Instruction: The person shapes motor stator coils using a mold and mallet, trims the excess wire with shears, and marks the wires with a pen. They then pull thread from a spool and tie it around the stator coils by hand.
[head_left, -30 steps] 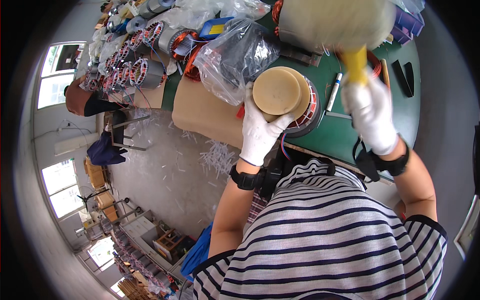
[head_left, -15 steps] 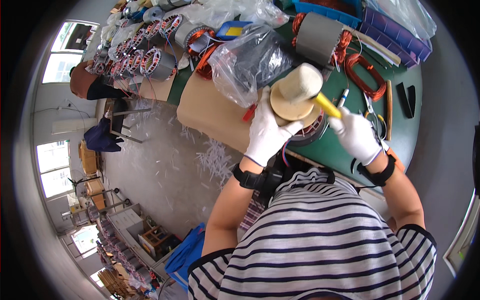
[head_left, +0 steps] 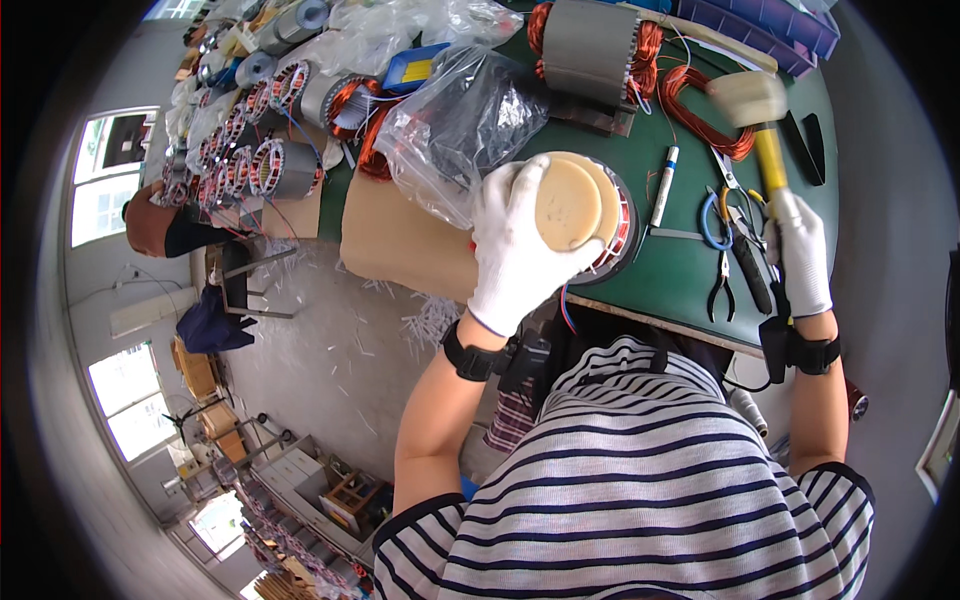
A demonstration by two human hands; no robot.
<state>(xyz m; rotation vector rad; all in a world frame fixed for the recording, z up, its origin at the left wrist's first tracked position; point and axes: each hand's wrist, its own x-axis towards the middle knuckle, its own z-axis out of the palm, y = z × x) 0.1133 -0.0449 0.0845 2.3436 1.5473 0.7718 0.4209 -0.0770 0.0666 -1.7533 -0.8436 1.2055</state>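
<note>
In gloved fingers, my left hand (head_left: 505, 250) grips the side of a cream round stepped block (head_left: 566, 205), thumb at its near edge. The block sits on a motor stator (head_left: 626, 222) with a dark ring and reddish slots; its lower part is hidden. A blue and a red wire hang from the stator's near side. Off to the right, my gloved right hand (head_left: 804, 255) is closed round the yellow handle of a mallet (head_left: 770, 155). Its pale, slightly blurred head is up at the far right, away from the block.
Scissors (head_left: 733, 175), pliers (head_left: 720, 290) and a marker (head_left: 664, 187) lie on the green bench between my hands. Beyond are a copper wire coil (head_left: 690, 110), a large wound stator (head_left: 592, 50) and a plastic bag (head_left: 460, 120). Several stators (head_left: 285, 168) stand far left.
The mallet has moved from on or just above the block to the far right, with my right hand. My left hand stays on the block. The view has shifted somewhat.
</note>
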